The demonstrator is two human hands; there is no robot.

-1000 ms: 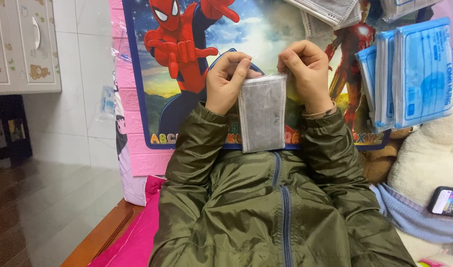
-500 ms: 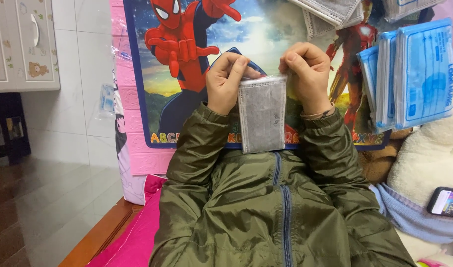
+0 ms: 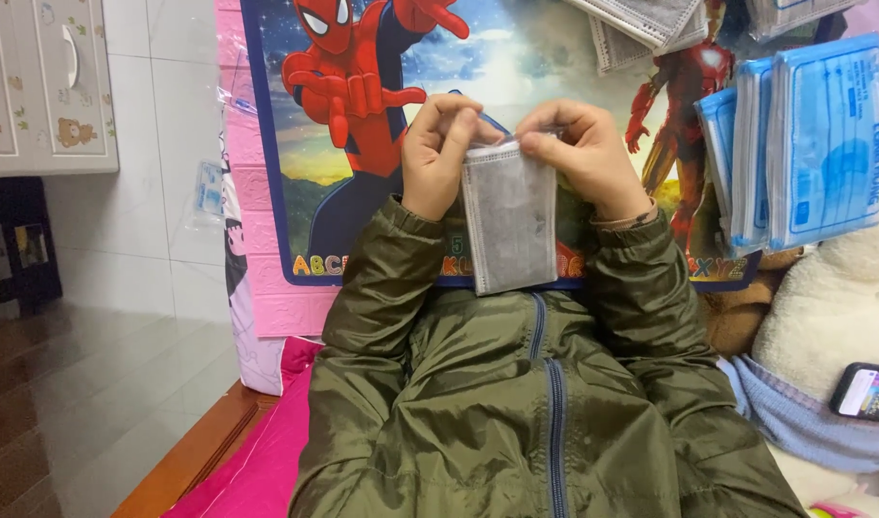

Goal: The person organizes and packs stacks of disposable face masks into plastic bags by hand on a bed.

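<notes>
In the head view, the left hand (image 3: pixel 439 153) and the right hand (image 3: pixel 578 158) both pinch the top edge of a grey mask packet (image 3: pixel 511 225), fingers pressed together on it. The packet hangs between the 2 hands, with its long axis running from the fingers down toward the olive jacket (image 3: pixel 545 412). Both hands are equally near, 1 at each top corner. Behind it lies a colourful poster board (image 3: pixel 363 211). Blue mask packets (image 3: pixel 808 134) are at the right, well apart.
</notes>
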